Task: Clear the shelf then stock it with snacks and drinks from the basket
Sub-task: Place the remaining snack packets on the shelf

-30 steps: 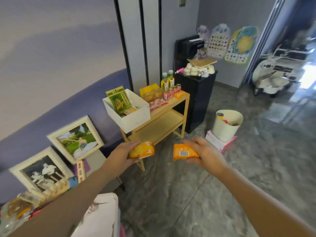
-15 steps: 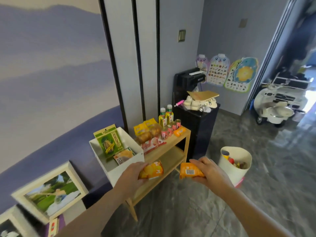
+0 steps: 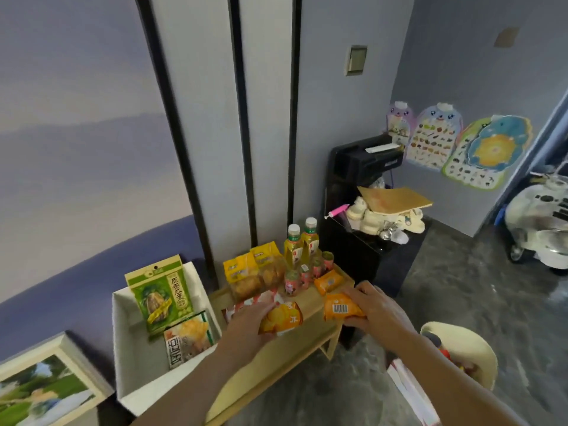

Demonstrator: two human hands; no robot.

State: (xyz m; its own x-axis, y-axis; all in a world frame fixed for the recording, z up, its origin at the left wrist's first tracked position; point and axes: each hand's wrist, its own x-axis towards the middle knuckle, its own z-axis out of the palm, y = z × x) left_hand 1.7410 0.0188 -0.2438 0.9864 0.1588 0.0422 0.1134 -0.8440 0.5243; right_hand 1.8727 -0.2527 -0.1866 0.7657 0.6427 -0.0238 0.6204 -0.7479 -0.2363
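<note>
The stocking step looks to be in hand: the left hand point(image 3: 249, 322) has its fingers wrapped around a yellow snack packet point(image 3: 281, 318) over the front of the wooden shelf point(image 3: 310, 302), and the right hand point(image 3: 376, 307) grips an orange snack packet point(image 3: 339, 307) at the shelf's right front corner. Two bottles point(image 3: 299, 245) and other snacks stand behind. The white basket point(image 3: 147, 392) sits at the shelf's left end, two packets inside. Next, each packet needs a free spot, then release.

Framed picture point(image 3: 46, 385) lower left; black cabinet point(image 3: 362, 241), wall posters point(image 3: 488, 149), perhaps a scooter point(image 3: 541, 219)
</note>
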